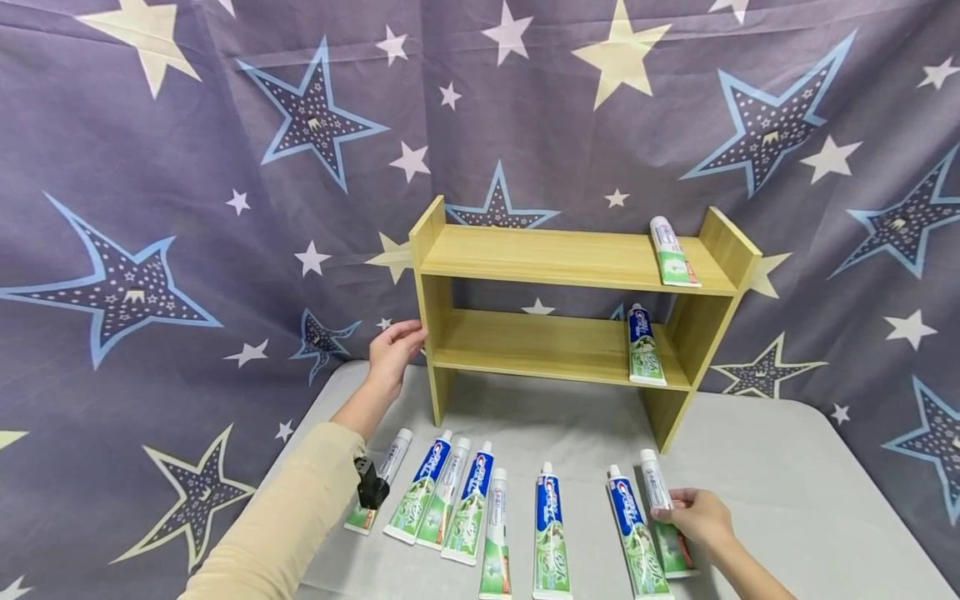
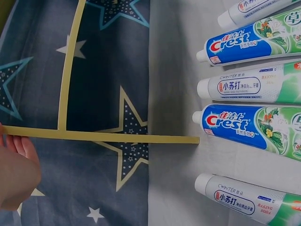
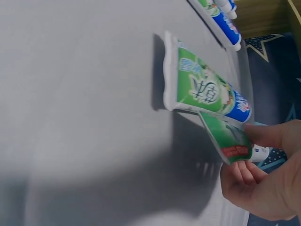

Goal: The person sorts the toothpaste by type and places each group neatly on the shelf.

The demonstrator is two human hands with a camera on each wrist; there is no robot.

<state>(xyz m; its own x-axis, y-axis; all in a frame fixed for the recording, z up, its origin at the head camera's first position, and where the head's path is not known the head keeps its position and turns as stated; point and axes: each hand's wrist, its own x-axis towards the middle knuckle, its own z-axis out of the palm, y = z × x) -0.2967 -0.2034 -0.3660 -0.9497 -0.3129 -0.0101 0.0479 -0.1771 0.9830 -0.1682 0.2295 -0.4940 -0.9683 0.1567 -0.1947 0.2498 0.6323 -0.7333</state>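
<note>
While the left hand point(image 1: 396, 352) rests loosely extended fingers against the shelf's point(image 1: 525, 335) left side, the right hand point(image 1: 701, 518) pinches a white tube point(image 1: 656, 485) between thumb and fingers, just right of a blue tube point(image 1: 636, 537) on the table point(image 1: 795, 500). Each shelf board bears one tube.
</note>
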